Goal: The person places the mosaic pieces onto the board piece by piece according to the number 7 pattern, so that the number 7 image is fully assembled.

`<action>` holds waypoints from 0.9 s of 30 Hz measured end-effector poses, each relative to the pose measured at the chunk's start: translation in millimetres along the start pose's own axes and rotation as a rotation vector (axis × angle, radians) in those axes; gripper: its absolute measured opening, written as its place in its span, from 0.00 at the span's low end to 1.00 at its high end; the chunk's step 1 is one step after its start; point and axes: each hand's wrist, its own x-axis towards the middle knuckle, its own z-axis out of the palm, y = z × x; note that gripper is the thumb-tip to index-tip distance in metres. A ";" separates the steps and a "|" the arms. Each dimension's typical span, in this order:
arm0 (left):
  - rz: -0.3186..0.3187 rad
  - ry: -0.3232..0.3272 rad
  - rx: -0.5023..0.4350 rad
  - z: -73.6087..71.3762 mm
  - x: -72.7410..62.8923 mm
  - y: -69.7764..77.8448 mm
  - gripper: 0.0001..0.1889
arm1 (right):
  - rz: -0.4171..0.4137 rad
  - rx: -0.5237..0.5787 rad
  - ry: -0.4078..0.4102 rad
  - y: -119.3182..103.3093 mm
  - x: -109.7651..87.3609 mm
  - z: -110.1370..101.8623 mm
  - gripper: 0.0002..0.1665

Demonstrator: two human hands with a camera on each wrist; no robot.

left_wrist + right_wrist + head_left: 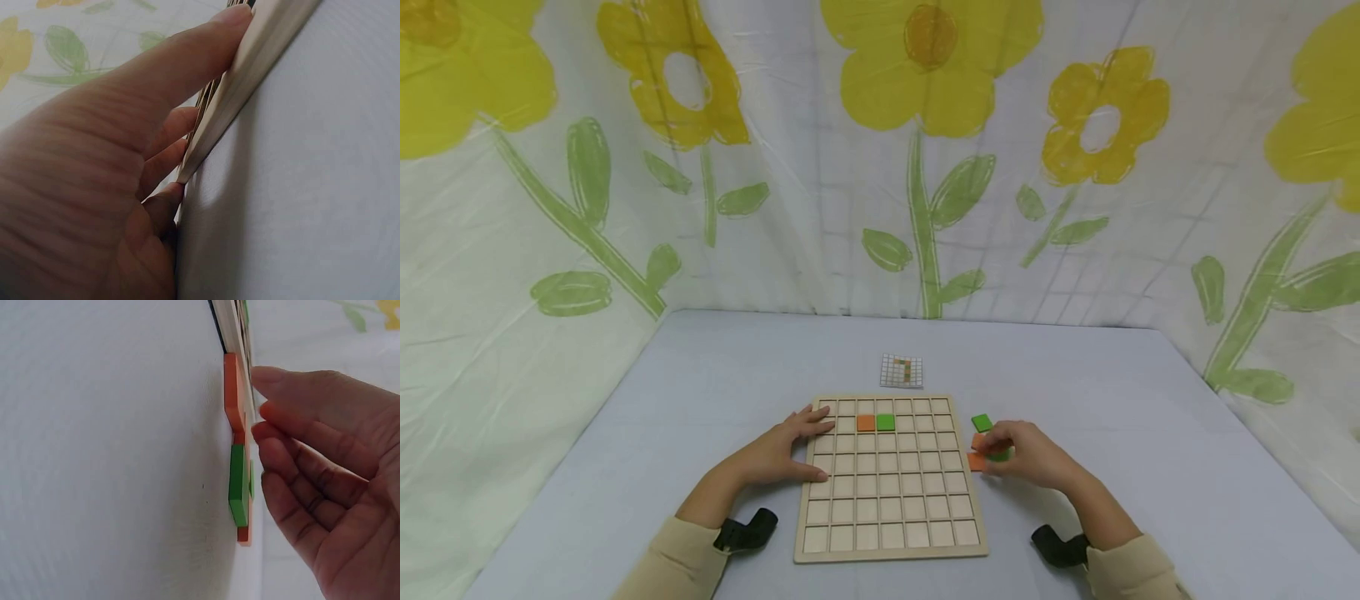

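In the head view, a pale wooden board (891, 556) with square recesses lies on the tabletop (700, 367); a bright orange tile (866, 423) and a green tile (886, 422) sit in adjacent recesses. The left hand (767, 456), fingers spread, rests on its left edge; the right hand (1033, 454) is over loose tiles (982, 422) at its right.

In the left wrist view, the thumb touches the board's light rim.

In the right wrist view, loosely bent fingers, visibly gripping nothing, are near the flat, thick-edged tiles.
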 end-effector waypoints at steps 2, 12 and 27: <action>0.000 -0.001 0.001 -0.1 -0.1 0.3 0.42 | -0.004 -0.015 0.007 0.3 -1.0 1.1 0.14; 0.001 0.001 0.011 -1.3 -0.2 1.1 0.42 | -0.025 -0.051 0.013 1.6 -1.2 5.0 0.13; 0.011 -0.002 0.004 -1.2 -0.7 1.3 0.42 | -0.007 -0.049 -0.003 1.8 -0.1 3.5 0.11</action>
